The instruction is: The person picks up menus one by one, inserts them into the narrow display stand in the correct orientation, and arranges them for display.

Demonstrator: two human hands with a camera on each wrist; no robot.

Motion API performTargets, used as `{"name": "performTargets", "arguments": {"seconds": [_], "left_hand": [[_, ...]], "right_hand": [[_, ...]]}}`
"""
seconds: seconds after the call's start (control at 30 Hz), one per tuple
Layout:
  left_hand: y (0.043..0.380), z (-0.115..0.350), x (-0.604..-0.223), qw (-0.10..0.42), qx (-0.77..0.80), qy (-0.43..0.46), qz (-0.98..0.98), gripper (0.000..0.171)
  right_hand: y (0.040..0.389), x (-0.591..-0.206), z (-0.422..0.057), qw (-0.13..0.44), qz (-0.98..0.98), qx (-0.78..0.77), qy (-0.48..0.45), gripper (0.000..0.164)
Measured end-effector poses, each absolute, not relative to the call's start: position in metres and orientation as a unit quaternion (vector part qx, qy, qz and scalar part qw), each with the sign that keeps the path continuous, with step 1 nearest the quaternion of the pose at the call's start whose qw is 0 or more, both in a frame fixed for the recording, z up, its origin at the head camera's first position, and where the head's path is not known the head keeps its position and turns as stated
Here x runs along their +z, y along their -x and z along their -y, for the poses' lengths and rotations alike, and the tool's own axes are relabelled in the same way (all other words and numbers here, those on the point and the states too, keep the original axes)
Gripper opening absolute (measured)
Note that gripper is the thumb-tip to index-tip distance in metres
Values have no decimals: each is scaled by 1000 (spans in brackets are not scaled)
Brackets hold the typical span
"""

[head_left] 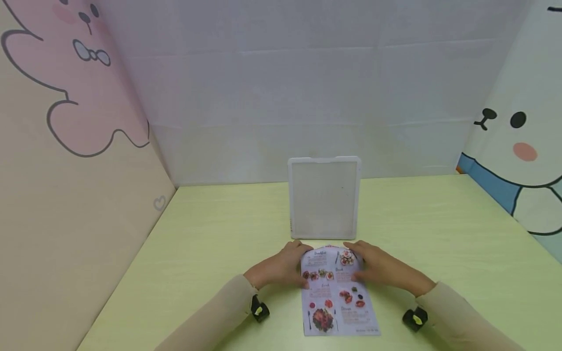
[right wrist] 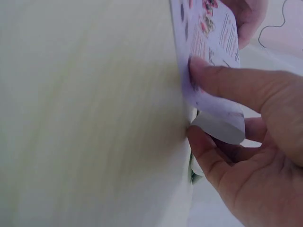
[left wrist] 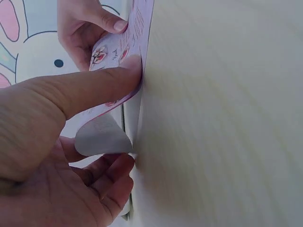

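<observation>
menu sheet, far end curled between two hands

- printed menu sheet [head_left: 318, 292] on the pale yellow table [head_left: 219, 219], near the middle of its near edge and well apart from both side edges. print faces up, near end flat.
- far end bows up off the table; both wrist views show its pale back in the curl.
- left hand [head_left: 283, 265] at the sheet's far left corner: thumb on the print, fingers bent about the curled end, gripping it.
- right hand [head_left: 375, 265] much the same at the far right corner: thumb on the print, fingertips by the curled edge, paper held between.
- white-framed panel [head_left: 325, 200] stands just beyond the sheet, toward the table's far edge; neither hand is on it.
- step in hand, by my reading: shaping a bend or fold across the far end. no crease visible.
- next move, as i judge it, calls for both corners kept level and even thumb pressure; uneven pull could skew the bend.
</observation>
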State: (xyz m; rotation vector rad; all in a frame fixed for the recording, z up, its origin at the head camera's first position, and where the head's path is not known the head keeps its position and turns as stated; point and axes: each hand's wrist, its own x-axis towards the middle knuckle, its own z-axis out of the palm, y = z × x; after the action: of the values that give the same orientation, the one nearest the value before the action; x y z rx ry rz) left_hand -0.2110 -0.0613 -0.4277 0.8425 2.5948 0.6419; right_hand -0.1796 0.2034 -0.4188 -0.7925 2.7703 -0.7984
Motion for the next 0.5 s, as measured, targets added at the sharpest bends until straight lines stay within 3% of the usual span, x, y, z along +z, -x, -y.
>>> {"name": "performTargets", "arguments": {"seconds": [0.23, 0.5], "left_hand": [[220, 66, -436, 189, 306, -287, -888, 44], [225, 71, -447, 209, 366, -242, -874, 27]], "right_hand": [[183, -424, -205, 102, -911, -328, 229, 66], [188, -434, -211, 150, -883, -397, 202, 36]]}}
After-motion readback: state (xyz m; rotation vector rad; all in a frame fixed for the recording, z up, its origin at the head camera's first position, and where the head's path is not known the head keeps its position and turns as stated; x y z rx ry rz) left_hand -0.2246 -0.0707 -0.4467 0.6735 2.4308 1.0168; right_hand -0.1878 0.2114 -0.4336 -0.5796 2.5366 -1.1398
